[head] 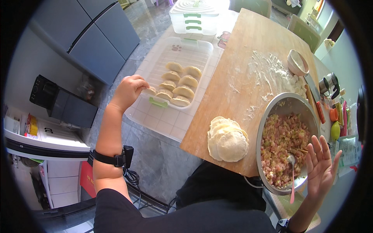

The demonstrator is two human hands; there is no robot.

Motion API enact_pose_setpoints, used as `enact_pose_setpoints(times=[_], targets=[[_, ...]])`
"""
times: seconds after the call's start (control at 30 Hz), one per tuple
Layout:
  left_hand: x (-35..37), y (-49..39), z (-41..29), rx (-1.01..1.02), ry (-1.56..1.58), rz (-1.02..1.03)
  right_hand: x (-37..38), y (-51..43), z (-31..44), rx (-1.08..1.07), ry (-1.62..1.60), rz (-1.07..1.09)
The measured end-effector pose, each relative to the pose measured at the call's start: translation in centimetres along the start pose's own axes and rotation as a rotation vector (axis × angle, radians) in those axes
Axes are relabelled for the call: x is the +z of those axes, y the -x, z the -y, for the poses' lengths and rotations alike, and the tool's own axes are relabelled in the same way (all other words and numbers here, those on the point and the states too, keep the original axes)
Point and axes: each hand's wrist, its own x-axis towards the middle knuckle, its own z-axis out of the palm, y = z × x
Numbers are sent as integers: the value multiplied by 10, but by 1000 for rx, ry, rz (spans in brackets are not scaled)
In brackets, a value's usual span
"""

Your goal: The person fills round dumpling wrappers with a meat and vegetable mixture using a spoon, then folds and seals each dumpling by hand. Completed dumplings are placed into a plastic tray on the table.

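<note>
My left hand (134, 87) reaches over the near left corner of a clear plastic tray (208, 52), its fingers closed on the edge of a dumpling (151, 91). Several more folded dumplings (184, 91) lie in two rows beside it. My right hand (322, 166), palm up with fingers spread, holds nothing; it is at the right rim of a steel bowl (263, 122) of minced filling (284, 145). In the bowl leans a spoon (292, 177) with a pink handle. A stack of round dough wrappers (228, 139) lies on the wooden board (204, 128), left of the bowl.
Stacked lidded plastic boxes (193, 20) stand beyond the tray. Flour (269, 70), a small flour bowl (297, 62) and a knife (312, 87) are on the board's right side. A metal jug (327, 84) stands farther right. A grey refrigerator (96, 49) is at upper left.
</note>
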Motion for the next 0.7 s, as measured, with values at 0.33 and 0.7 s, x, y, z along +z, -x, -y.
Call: enact_pose_setpoints(times=[0.33, 0.7], targets=[[-22, -3, -61, -37, 170, -112, -9, 12, 3, -42, -21, 8], [51, 0, -233, 108, 405, 250, -27, 39, 0, -215, 663, 29]])
